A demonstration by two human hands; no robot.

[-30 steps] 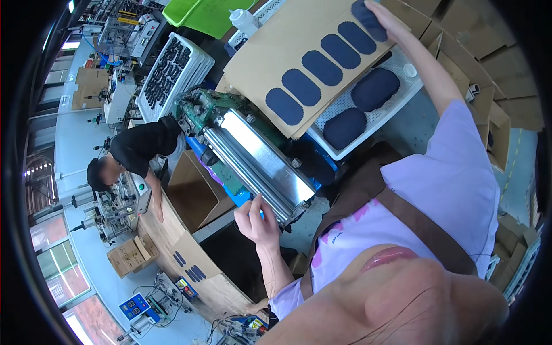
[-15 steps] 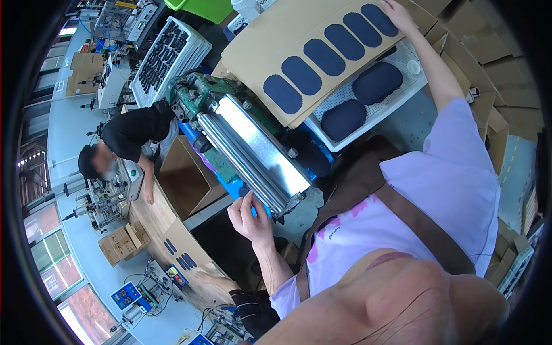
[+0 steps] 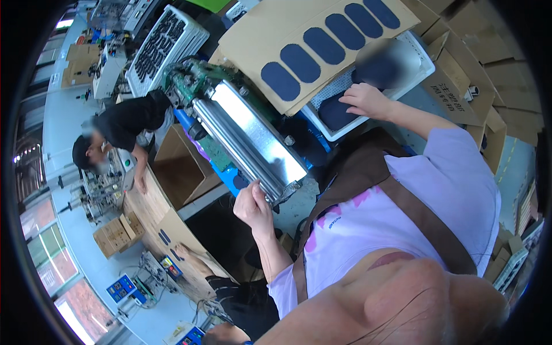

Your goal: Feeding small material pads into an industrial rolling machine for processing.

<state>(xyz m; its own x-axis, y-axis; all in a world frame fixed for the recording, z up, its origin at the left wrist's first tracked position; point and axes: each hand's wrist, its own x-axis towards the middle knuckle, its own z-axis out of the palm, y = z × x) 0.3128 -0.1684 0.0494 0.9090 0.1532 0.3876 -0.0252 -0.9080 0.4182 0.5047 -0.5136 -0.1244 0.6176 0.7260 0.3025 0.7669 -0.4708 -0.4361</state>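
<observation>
My left hand [image 3: 253, 208], fingers curled and thumb pressed against them, is by the near end of the shiny metal rollers [image 3: 244, 146] of a green machine [image 3: 187, 83]. Whatever its fingers may hold is too small to make out. My right hand [image 3: 368, 102] reaches over a white perforated tray [image 3: 424, 63], fingers stretched out at the edge of a dark blue oval pad [image 3: 333, 113]. Another dark pad pile [image 3: 376, 72] lies farther along in the tray, partly blurred. Above the tray, a cardboard sheet [image 3: 253, 46] bears a row of several dark blue ovals [image 3: 328, 46].
A white crate [image 3: 138, 72] of small black parts stands at the upper left. Cardboard boxes [image 3: 454, 86] crowd the right, and an open box [image 3: 178, 167] is beside the machine. One co-worker [image 3: 123, 123] leans over a wooden bench [image 3: 144, 201]; another person's hand [image 3: 184, 251] rests there.
My right hand has come from the far end of the oval row down to the tray. My left hand has shifted slightly up and right. The second co-worker's hand has moved onto their cardboard.
</observation>
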